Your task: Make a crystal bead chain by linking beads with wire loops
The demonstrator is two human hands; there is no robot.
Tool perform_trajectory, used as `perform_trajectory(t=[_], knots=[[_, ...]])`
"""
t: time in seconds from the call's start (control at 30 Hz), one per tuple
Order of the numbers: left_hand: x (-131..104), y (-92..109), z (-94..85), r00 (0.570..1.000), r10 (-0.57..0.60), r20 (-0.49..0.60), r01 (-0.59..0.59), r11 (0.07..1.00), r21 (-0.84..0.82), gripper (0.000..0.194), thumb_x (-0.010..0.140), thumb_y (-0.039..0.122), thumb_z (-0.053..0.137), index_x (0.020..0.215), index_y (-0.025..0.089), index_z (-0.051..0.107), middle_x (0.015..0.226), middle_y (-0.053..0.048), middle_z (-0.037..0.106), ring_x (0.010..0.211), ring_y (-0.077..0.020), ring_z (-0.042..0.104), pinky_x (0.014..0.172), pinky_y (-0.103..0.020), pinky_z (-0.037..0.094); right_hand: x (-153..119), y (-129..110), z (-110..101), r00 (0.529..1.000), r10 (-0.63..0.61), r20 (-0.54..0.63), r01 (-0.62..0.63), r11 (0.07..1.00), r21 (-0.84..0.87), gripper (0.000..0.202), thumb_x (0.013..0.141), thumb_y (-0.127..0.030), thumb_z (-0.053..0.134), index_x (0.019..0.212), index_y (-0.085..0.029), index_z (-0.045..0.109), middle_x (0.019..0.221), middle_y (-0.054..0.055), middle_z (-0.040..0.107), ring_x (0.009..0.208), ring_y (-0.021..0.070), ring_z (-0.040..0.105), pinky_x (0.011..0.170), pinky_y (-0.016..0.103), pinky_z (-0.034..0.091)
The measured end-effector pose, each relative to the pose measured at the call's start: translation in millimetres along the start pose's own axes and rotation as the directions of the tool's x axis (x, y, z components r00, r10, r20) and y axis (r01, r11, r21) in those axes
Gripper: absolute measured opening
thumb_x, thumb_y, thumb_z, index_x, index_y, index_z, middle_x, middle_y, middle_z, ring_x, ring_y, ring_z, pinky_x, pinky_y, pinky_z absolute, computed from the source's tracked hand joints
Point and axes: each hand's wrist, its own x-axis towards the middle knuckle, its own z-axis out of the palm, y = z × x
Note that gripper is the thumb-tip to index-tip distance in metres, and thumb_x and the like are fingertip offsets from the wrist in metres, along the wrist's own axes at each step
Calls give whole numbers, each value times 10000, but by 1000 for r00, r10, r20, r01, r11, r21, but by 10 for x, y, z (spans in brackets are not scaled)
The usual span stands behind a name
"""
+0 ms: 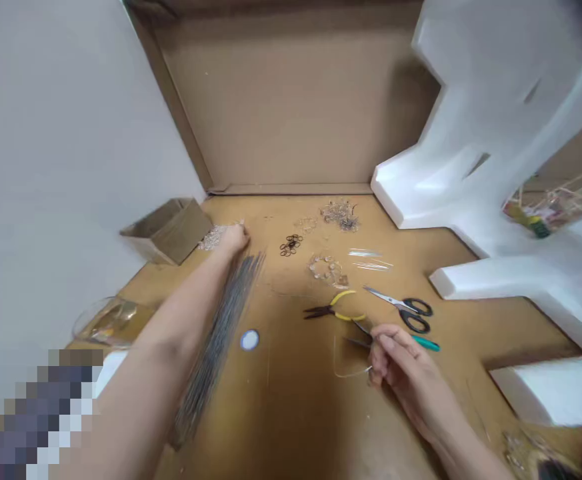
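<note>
My left hand is stretched far forward on the left. Its fingers are bent down at a pile of small clear beads, and what they pinch is hidden. My right hand is closed in a pinch on a thin wire, which curves out to the left. Partly behind that hand lies a pair of pliers with a green handle; whether the hand touches it I cannot tell. Just beyond are yellow-handled pliers and black-handled scissors.
A bundle of long grey wires lies beside my left forearm, near an open cardboard box. Dark rings, a beaded loop, short metal pins and a white disc lie mid-table. White foam borders the right.
</note>
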Motion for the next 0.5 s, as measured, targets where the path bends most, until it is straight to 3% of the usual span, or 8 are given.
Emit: perform_trajectory(t=[0.2, 0.23, 0.33, 0.37, 0.4, 0.43, 0.5], knots=[[-200, 227, -113, 999, 47, -11, -48, 992, -116, 63, 633, 84, 592, 598, 113, 548, 899, -210, 668, 1052, -349, 570, 920, -426, 395, 6, 17, -41, 995, -96, 20, 98, 992, -80, 227, 805, -399, 609, 910, -204, 559, 585, -33, 577, 511, 87, 508, 526, 225, 394], [-285, 310, -130, 998, 69, -14, -70, 985, -160, 20, 665, 111, 593, 664, 108, 573, 916, -191, 669, 1027, -320, 588, 902, -405, 414, 6, 19, -44, 992, -122, 28, 125, 985, -116, 228, 810, -400, 603, 913, -202, 557, 585, -31, 584, 513, 91, 518, 531, 226, 396], [-691, 629, -153, 986, 165, 40, -142, 932, -334, 143, 768, 239, 579, 846, 122, 599, 879, -102, 684, 843, -183, 648, 795, -302, 483, -4, 23, -42, 980, -196, 47, 201, 957, -207, 237, 818, -408, 587, 919, -196, 551, 568, -32, 593, 504, 97, 538, 535, 229, 399], [-876, 745, -151, 970, 229, 86, -171, 885, -434, 181, 776, 289, 588, 870, 134, 597, 848, -67, 684, 775, -138, 648, 761, -266, 495, -12, 23, -37, 975, -216, 52, 222, 949, -224, 241, 820, -411, 583, 920, -195, 548, 564, -33, 595, 502, 99, 542, 537, 231, 402], [-1079, 859, -146, 937, 311, 158, -132, 735, -665, 205, 748, 287, 632, 862, 121, 594, 815, -60, 678, 724, -122, 641, 742, -262, 502, -23, 22, -29, 971, -233, 58, 240, 942, -235, 245, 821, -414, 580, 923, -194, 545, 564, -34, 597, 499, 100, 545, 538, 234, 407], [-1292, 967, -138, 887, 403, 225, -50, 569, -821, 238, 705, 282, 682, 853, 118, 591, 785, -42, 668, 690, -109, 634, 736, -261, 507, -36, 19, -20, 966, -249, 65, 257, 936, -240, 247, 822, -415, 577, 926, -193, 542, 565, -34, 599, 498, 102, 547, 537, 235, 410], [-1713, 1151, -119, 770, 539, 340, 145, 371, -917, 293, 623, 234, 761, 839, 119, 599, 770, -18, 661, 670, -93, 634, 730, -241, 511, -69, 8, 4, 956, -283, 82, 295, 924, -242, 251, 823, -414, 574, 932, -192, 536, 564, -36, 600, 495, 103, 551, 536, 237, 416]])
